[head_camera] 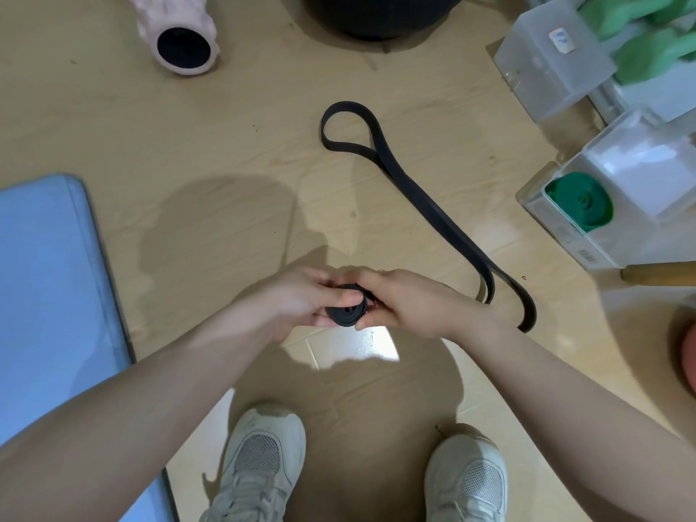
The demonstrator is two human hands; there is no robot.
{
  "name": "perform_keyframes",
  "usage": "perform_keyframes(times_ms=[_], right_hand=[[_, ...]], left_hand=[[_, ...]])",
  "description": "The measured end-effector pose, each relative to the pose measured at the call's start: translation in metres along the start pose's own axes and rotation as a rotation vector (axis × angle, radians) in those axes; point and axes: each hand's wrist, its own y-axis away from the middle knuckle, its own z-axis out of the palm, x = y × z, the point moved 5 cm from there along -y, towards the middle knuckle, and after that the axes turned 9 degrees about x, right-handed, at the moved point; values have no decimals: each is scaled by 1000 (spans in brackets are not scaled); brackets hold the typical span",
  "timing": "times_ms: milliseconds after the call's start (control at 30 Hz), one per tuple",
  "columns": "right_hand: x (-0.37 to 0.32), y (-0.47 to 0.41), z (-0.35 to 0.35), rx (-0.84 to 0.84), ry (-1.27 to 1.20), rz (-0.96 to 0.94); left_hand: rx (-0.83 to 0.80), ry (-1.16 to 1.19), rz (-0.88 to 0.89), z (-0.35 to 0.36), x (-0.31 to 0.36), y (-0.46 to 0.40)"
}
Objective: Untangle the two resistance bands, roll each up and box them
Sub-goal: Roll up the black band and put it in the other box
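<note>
The black resistance band (425,205) is partly wound into a small coil that both hands pinch above the wooden floor (226,152). The left hand (305,299) curls thumb and fingers on its near side; the right hand (406,307) clamps the other. Its loose tail loops away across the floor. A rolled green band (580,201) sits in a clear plastic box (621,205) near the floor's right edge; its barcode label is unreadable.

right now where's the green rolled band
In the head view the green rolled band sits at the right edge, inside the clear plastic box, right of the black band lying on the floor.
</note>
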Motion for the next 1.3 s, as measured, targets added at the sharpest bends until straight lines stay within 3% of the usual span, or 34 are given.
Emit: perform_keyframes(times_ms=[333, 567, 633, 767, 1000, 1200, 1300], right_hand=[[-10, 5, -1, 551, 44, 9], [-11, 7, 2, 829, 297, 29], [-8, 7, -6, 779, 253, -17], [12, 11, -17, 413, -11, -91], [11, 21, -7, 186, 70, -192], [16, 22, -6, 197, 89, -179], [21, 22, -6, 226, 44, -47]], left_hand=[[298, 552, 39, -7, 8, -5], [294, 763, -29, 12, 0, -1], [234, 724, -13, 11, 3, 0], [100, 247, 26, 1, 5, 1], [-29, -104, 44, 10, 2, 4], [48, 1, 20, 15, -8, 0], [134, 102, 22, 12, -8, -1]])
